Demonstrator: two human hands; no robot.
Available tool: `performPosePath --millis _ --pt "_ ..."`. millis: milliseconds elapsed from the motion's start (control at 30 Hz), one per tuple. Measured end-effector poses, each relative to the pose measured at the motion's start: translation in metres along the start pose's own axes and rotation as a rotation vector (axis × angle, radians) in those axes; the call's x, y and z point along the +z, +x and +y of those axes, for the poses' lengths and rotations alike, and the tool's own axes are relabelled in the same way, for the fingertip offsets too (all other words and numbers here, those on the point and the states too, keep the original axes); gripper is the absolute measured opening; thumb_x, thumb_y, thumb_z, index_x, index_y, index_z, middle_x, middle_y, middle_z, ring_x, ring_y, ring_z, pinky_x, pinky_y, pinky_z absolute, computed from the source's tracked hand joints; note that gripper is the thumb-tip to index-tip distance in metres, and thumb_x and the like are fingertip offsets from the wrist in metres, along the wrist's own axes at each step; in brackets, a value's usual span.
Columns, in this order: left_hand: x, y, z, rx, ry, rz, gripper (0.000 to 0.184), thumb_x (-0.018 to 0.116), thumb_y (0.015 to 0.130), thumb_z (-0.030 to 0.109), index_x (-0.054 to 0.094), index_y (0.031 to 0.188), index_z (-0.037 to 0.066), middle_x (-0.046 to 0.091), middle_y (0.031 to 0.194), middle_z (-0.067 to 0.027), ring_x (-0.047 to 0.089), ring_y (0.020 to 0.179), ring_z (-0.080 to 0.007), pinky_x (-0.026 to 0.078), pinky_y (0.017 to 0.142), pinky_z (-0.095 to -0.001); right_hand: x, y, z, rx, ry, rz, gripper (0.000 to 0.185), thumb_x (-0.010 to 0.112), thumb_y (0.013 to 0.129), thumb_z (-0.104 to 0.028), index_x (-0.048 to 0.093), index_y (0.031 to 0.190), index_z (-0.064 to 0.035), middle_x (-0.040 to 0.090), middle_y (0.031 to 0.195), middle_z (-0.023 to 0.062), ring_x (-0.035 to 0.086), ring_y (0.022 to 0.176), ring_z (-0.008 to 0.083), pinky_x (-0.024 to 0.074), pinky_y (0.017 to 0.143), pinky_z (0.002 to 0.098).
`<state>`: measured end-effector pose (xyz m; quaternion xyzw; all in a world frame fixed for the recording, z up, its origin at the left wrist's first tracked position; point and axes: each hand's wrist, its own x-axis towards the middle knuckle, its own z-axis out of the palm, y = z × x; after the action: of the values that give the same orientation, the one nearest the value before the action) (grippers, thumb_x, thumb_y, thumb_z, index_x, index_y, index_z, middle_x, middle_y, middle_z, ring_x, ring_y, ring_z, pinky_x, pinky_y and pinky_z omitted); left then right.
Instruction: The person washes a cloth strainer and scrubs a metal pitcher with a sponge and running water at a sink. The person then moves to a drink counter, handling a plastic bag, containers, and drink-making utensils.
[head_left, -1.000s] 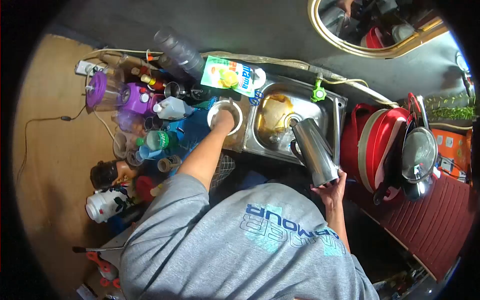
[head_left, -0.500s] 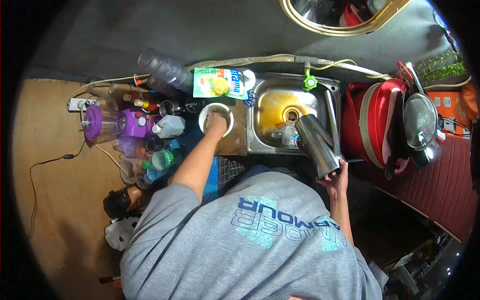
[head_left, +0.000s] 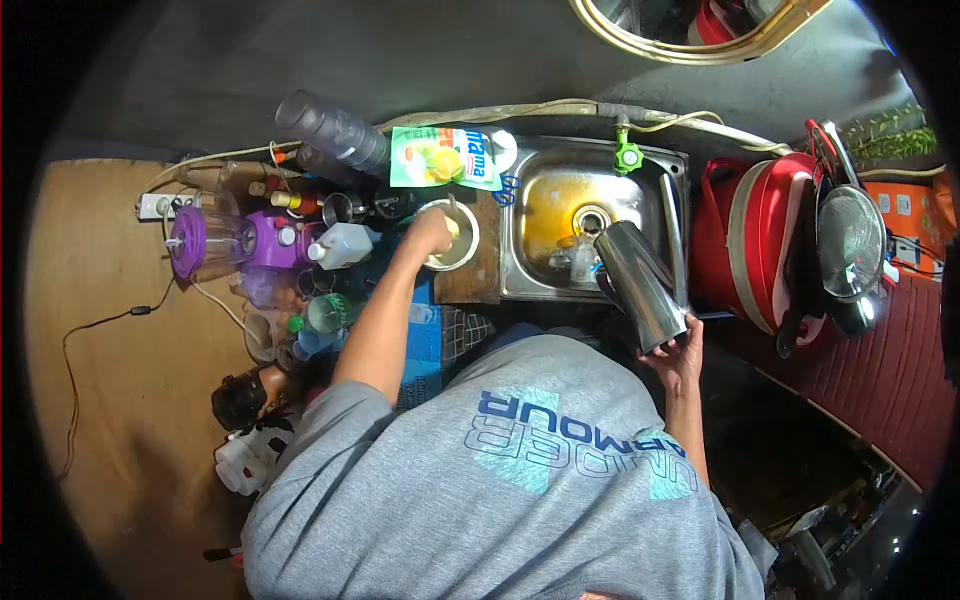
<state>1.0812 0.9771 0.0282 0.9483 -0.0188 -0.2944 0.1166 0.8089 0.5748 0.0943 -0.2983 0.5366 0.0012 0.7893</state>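
As right grip (head_left: 679,352) clasps one pitcher (head_left: 640,282), left grip (head_left: 432,231) clutches one yellow item (head_left: 453,228), at one bowl (head_left: 459,255)

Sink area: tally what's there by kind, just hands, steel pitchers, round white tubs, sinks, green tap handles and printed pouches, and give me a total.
Hands: 2 (left hand, right hand)
Steel pitcher: 1
White tub: 1
Sink: 1
Green tap handle: 1
Printed pouch: 1
Total: 7

Left hand: yours (head_left: 432,232), over the white tub (head_left: 474,240)
Right hand: yours (head_left: 680,357), at the base of the tilted steel pitcher (head_left: 642,290)
Sink (head_left: 640,205): beneath the pitcher's upper end
Green tap knob (head_left: 628,157): behind the sink
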Motion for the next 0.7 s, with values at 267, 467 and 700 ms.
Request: performPosePath --millis 267,467,700 --pt "-0.018 -0.039 -0.024 -0.003 -0.827 0.139 0.023 0.052 0.087 0.013 0.065 0.103 0.003 0.069 0.089 -0.0107 0.067 0.071 -0.0233 0.052 0.056 -0.0365 -0.008 0.004 -0.01 -0.029 -0.057 -0.007 0.036 0.065 0.082 -0.047 0.057 0.099 -0.0164 0.044 0.068 -0.0056 0.044 0.051 0.0125 0.0474 0.071 0.0586" --pt "-0.034 -0.068 0.034 0.039 -1.975 -0.178 0.035 0.058 0.091 0.038 0.064 0.11 0.01 0.068 0.105 -0.0054 0.067 0.083 -0.0195 0.055 0.062 -0.0411 -0.022 0.017 -0.016 -0.046 -0.049 0.013 0.044 0.068 0.081 -0.047 0.056 0.109 -0.0164 0.048 0.079 -0.004 0.048 0.064 0.014 0.0359 0.09 0.0715" --pt "0.043 0.038 0.111 -0.232 -2.144 -0.349 0.04 0.053 0.065 0.002 0.054 0.105 0.006 0.052 0.115 -0.0186 0.052 0.109 -0.0394 0.051 0.086 -0.0626 -0.025 0.017 -0.023 -0.03 -0.07 -0.026 0.062 0.068 0.079 -0.049 0.049 0.129 -0.0177 0.049 0.123 0.0041 0.044 0.115 0.0313 0.024 0.096 0.0772"
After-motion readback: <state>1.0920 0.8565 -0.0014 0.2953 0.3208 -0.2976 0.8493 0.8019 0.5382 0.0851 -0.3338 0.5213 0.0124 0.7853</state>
